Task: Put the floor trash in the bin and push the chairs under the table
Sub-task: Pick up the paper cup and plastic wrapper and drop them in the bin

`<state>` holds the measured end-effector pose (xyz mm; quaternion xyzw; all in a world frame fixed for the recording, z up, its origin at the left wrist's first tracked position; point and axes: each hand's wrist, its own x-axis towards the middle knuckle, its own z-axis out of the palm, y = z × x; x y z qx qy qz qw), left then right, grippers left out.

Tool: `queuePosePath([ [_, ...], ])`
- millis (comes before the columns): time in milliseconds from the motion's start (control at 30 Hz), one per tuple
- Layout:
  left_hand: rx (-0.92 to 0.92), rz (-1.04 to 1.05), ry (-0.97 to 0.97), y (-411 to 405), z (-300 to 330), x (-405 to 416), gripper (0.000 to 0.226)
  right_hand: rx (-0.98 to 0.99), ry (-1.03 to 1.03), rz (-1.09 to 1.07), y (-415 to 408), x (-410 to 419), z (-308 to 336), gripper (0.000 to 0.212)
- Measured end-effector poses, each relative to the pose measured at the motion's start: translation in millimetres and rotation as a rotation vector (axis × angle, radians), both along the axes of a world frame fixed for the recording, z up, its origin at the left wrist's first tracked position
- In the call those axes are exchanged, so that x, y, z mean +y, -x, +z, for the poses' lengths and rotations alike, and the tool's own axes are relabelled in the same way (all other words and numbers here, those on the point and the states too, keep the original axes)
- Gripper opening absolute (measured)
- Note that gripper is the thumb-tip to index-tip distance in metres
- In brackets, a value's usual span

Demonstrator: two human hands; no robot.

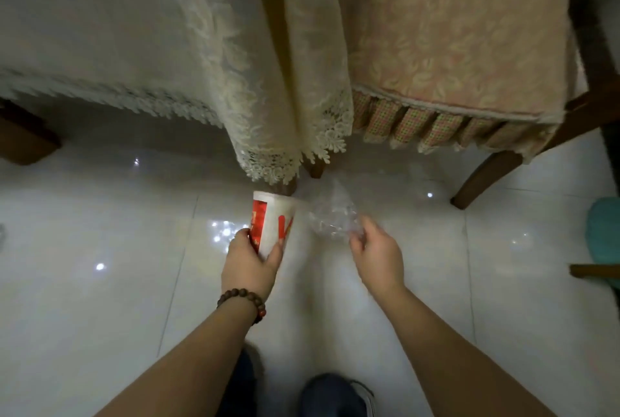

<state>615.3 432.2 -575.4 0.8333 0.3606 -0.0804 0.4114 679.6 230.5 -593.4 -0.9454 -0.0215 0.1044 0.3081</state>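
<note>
My left hand [250, 264] is closed around a red-and-white paper cup [273, 220], held tilted just above the white tiled floor near the table leg [285, 188]. My right hand [377, 254] pinches a crumpled clear plastic wrapper [332, 215] beside the cup. The table [100, 14] is covered by a cream lace cloth whose corner hangs low. A wooden chair [453, 31] with a patterned pink seat cushion stands to the right of the table corner, out from under it. No bin is in view.
Another dark wooden chair leg [23, 138] shows at the far left under the cloth. A teal object [605, 228] and a wooden bar [595, 270] sit at the right edge. My feet [335, 396] are below on the glossy tiles.
</note>
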Motion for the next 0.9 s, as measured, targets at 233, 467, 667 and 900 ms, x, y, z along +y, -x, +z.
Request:
queuePosePath([
  [233, -0.059, 0.217, 0.001, 79, 208, 36, 0.041, 0.022, -0.048, 0.166, 53, 41, 200, 0.009],
  [467, -0.17, 0.557, -0.066, 184, 377, 75, 0.042, 0.057, -0.064, 0.456, 100, 103, 369, 0.014],
  [667, -0.246, 0.811, -0.145, 265, 466, 121, 0.052, 0.031, 0.003, 0.677, 130, 175, 458, 0.018],
  [900, -0.283, 0.991, -0.219, 350, 510, 186, 0.057, 0.002, -0.052, 0.795, 183, 272, 514, 0.019],
])
